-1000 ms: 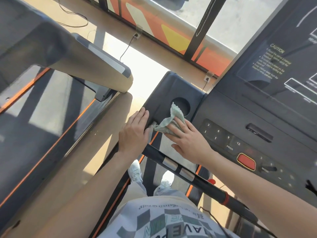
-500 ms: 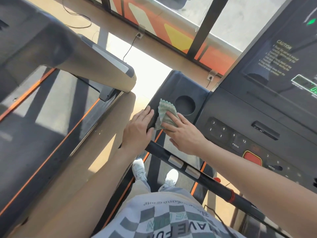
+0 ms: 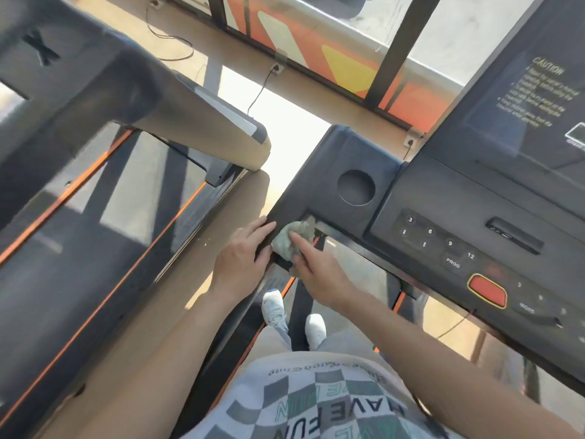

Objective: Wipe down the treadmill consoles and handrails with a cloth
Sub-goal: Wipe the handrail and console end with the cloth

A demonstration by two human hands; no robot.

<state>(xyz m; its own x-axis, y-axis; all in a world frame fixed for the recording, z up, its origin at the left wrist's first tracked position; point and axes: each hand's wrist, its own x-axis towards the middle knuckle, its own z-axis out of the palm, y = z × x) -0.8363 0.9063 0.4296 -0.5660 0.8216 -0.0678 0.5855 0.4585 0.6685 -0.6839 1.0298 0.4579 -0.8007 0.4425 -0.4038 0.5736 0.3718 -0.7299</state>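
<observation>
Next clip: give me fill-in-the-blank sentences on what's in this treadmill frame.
The right hand holds a ____ cloth against the console.
The left hand rests flat on the console's edge, holding ____.
The cup holder beyond the cloth is ____.
The big button near PROG is ____.
Missing: green, nothing, round, red.

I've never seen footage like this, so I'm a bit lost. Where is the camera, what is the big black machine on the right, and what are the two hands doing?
The picture comes from a camera worn on a person's head, looking down, so you see their own arms and white shoes. The black machine is a treadmill console with number buttons, a red button and a round cup holder. The right hand holds a crumpled greenish cloth and presses it against the console's lower left corner. The left hand rests beside it on the console's edge, fingers straight. A second treadmill stands to the left.
</observation>
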